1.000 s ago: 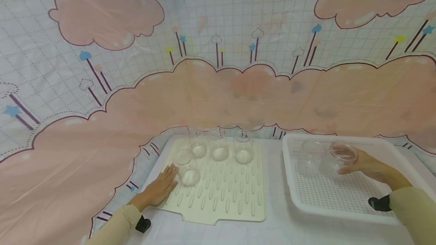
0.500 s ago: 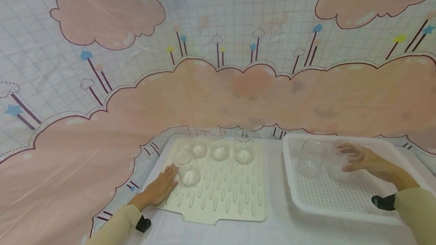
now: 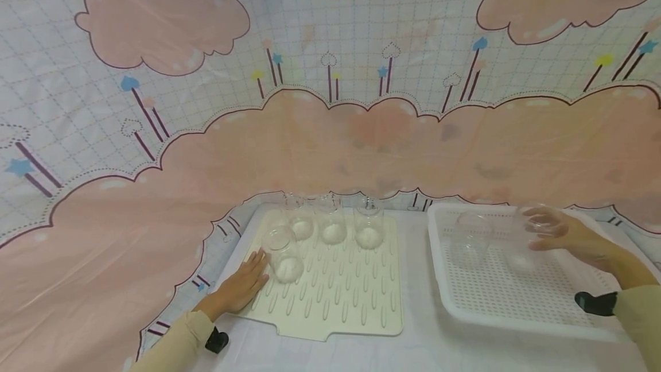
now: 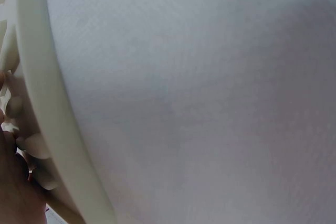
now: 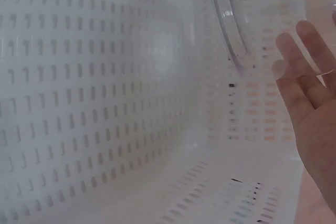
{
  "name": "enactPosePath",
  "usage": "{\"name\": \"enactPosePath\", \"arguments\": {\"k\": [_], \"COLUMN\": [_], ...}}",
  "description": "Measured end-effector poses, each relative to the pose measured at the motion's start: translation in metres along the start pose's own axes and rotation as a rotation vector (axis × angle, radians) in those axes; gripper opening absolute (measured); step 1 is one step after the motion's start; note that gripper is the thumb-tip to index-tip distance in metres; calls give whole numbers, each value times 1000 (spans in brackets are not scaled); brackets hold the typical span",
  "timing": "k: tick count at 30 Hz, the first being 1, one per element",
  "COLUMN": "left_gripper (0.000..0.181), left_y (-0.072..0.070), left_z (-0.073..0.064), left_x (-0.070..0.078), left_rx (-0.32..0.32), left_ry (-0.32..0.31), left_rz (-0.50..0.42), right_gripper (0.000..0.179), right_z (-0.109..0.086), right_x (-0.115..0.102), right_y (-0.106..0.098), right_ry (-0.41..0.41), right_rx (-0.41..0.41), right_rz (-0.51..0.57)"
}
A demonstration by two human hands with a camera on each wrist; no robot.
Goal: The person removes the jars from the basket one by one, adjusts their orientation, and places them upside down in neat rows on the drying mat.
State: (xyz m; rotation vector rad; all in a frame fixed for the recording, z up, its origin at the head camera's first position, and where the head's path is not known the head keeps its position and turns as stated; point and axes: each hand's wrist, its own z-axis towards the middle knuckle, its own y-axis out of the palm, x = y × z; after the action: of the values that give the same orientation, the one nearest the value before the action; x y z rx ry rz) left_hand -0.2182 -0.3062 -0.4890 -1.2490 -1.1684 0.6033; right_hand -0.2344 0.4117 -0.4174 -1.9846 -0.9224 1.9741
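My right hand [image 3: 578, 240] grips a clear glass [image 3: 524, 254] near its rim, inside the white perforated basket [image 3: 490, 316]. In the right wrist view, fingers [image 5: 294, 56] show through clear glass. Whether this glass touches the basket floor I cannot tell. Another clear glass [image 3: 472, 240] stands to its left in the basket. My left hand [image 3: 242, 286] rests with extended fingers on the left edge of the cream ridged drainboard [image 3: 351, 314], beside the front glass [image 3: 286, 268] there.
Behind that front glass, a row of clear glasses stands at the drainboard's back, one at its right end [image 3: 369, 234]. A white cloth [image 3: 418, 303] covers the table between drainboard and basket. A patterned curtain [image 3: 320, 148] hangs behind everything.
My right hand and the glass it grips have moved to the right and slightly back within the basket. The left hand has stayed still on the drainboard.
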Motion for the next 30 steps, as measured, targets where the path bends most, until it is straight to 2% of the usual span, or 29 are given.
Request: {"name": "enactPosePath", "arguments": {"k": [11,18,20,25,30], "left_gripper": [59,58,58,58,58], "left_y": [0,-1,-3,-3,3], "left_z": [0,-2,-3,-2,-1], "left_x": [0,1,2,2,-4], "left_rx": [30,26,7,10,57], "left_ry": [22,13,1,9,59], "left_rz": [-26,-5,6,1,-36], "right_gripper": [58,70,70,71,70], "right_z": [-12,-15,-15,-15,-16], "right_x": [-15,-31,-38,-56,-73], "right_y": [-14,-13,-14,-15,-15], "right_ry": [-122,-228,-234,-221,-286], "right_rx": [74,115,127,160,153], "right_rz": [-40,-13,-31,-103,-79]}}
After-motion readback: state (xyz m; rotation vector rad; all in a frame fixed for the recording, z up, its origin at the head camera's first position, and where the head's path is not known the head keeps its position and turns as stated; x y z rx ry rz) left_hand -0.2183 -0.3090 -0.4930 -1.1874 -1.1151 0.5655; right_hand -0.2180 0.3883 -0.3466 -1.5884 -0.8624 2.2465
